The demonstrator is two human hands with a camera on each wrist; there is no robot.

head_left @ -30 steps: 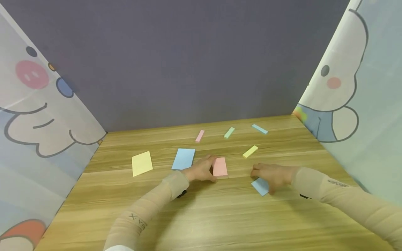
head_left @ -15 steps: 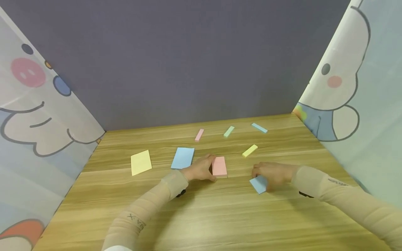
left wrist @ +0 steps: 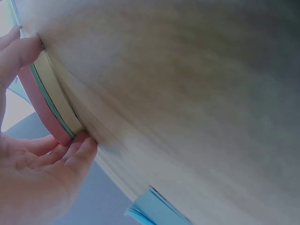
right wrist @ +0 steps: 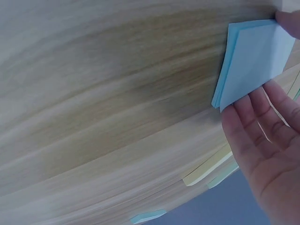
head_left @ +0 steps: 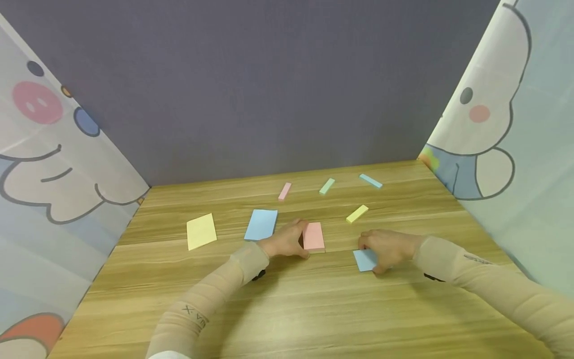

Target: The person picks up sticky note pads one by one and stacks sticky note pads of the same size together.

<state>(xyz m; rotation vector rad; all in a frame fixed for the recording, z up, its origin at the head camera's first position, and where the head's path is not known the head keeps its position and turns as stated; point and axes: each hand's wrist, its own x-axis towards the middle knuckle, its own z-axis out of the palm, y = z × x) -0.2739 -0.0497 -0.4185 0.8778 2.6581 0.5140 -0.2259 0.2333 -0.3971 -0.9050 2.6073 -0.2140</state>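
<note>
My left hand (head_left: 287, 240) grips a stack of sticky note pads by its opposite edges, thumb on one side and fingers on the other. The stack's top is a pink pad (head_left: 314, 236); the left wrist view shows a thin green layer (left wrist: 50, 104) and a pale yellow layer (left wrist: 58, 89) against the pink. To the right, my right hand (head_left: 389, 248) holds a small light blue sticky note pad (head_left: 365, 260) between thumb and fingers, partly covering it. In the right wrist view, the pad's top sheet (right wrist: 255, 61) sits slightly askew from those beneath.
On the wooden table (head_left: 278, 309) a yellow pad (head_left: 201, 232) and a larger blue pad (head_left: 261, 224) lie left of the stack. Farther back are narrow strips: pink (head_left: 284, 191), green (head_left: 327, 186), blue (head_left: 370, 180) and yellow (head_left: 357, 214). A grey panel (head_left: 278, 89) stands behind.
The light blue pad has turned and shifted slightly left and away from me in my right hand. My left hand keeps its grip on the stack in the same place.
</note>
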